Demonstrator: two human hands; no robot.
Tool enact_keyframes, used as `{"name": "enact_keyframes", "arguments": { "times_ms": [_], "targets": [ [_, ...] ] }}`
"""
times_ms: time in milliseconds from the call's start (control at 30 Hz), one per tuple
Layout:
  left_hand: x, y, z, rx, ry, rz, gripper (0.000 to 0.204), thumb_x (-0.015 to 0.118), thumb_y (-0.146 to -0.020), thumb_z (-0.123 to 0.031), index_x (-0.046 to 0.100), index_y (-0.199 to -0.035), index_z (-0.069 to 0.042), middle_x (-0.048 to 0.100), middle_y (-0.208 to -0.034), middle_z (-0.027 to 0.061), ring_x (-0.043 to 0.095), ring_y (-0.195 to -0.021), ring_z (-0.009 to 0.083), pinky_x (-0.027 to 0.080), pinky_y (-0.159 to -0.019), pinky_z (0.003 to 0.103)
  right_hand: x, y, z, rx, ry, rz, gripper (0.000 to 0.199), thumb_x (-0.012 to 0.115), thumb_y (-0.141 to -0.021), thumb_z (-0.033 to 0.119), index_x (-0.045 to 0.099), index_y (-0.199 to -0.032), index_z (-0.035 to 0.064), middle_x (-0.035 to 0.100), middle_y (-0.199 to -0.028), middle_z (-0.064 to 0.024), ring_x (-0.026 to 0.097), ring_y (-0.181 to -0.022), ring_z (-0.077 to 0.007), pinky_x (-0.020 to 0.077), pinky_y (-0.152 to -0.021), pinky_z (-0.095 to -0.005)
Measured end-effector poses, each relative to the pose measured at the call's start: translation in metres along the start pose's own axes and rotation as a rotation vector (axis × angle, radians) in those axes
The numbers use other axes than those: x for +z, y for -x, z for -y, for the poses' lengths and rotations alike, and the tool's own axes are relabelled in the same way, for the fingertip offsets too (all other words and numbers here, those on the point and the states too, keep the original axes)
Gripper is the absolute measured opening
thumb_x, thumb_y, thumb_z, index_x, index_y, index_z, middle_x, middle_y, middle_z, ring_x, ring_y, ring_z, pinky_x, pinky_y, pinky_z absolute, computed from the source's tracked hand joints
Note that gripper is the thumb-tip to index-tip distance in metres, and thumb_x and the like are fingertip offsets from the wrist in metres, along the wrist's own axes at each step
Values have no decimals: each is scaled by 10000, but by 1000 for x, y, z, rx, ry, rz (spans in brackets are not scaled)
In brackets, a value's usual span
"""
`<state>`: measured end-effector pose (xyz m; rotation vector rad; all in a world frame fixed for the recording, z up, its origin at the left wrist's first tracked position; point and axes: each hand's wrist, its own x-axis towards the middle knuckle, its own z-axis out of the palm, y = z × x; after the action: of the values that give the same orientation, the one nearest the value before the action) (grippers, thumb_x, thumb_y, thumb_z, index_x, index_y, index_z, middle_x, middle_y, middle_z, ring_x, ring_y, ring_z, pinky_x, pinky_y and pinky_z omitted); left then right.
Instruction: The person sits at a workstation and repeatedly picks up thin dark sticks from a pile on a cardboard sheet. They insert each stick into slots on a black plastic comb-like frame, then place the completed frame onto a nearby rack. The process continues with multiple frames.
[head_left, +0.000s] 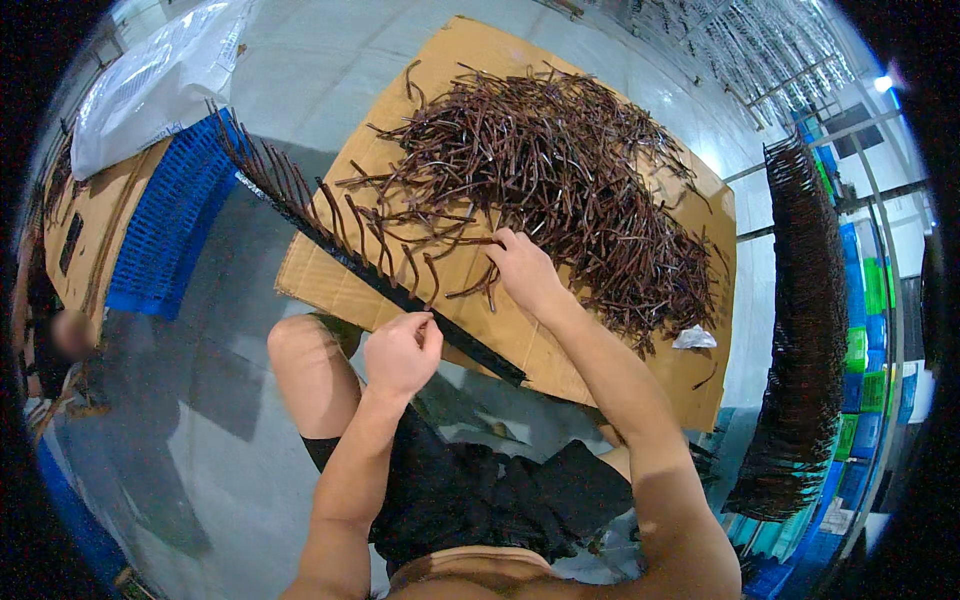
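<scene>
My left hand (402, 352) is closed, its thumb and forefinger at the near edge of a long black strip (345, 258) that slants over the cardboard's front edge. Thin, curved dark-brown sticks (358, 225) stand up in a row along the strip, from its far left end to just beside my left fingers. Past that hand, the strip's right stretch bears no sticks. Over the cardboard, my right hand (522, 262) pinches the end of one brown stick (468, 241) at the front of a large heap of similar sticks (560, 150).
The heap lies on a cardboard sheet (335, 285) with a scrap of white plastic (694, 338). At left are a blue crate (165, 240) and a white sack (150, 90). A rack hung with dark sticks (800, 330) stands at right. Another person's arm (45, 350) shows far left.
</scene>
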<state>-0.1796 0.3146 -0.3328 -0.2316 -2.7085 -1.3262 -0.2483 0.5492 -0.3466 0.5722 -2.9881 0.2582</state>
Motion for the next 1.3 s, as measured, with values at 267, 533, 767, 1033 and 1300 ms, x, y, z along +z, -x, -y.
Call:
{"name": "enact_keyframes", "arguments": {
  "times_ms": [267,533,767,1033,1300],
  "targets": [
    [1,4,1,93,-131,13,132,695,-805,-176,692,-858,-55,678,-766,121,650,-661,304,520,-596,377,-20,21,56,336,-627,-337,112,619,-861,77,581,-934,0,633,-916,-142,628,-789,-309,518,-695,-336],
    [-1,2,0,95,-133,70,144,688,-775,-107,686,-903,-42,666,-834,161,641,-739,356,522,-656,411,-14,37,123,558,-1141,-266,150,575,-940,114,530,-1016,-6,666,-871,-131,663,-828,-211,516,-730,-324],
    [1,4,4,137,-134,91,270,663,-672,-55,659,-941,-47,650,-833,165,630,-763,375,509,-669,440,-14,38,126,464,-1146,-315,130,582,-919,110,576,-997,6,675,-886,-149,686,-835,-301,530,-708,-350],
    [3,4,8,142,-168,-69,95,677,-801,-150,665,-781,-58,635,-703,128,611,-619,333,490,-557,409,-40,12,94,201,-938,180,200,621,-869,137,598,-1014,0,663,-955,-176,645,-925,-331,512,-792,-373],
    [4,2,-9,-2,69,43,182,667,-815,-188,710,-832,-13,666,-696,153,652,-585,270,504,-560,364,43,-18,11,208,-85,-11,184,585,-852,130,623,-983,7,531,-951,-127,536,-973,-311,467,-837,-386]
  ]
}}
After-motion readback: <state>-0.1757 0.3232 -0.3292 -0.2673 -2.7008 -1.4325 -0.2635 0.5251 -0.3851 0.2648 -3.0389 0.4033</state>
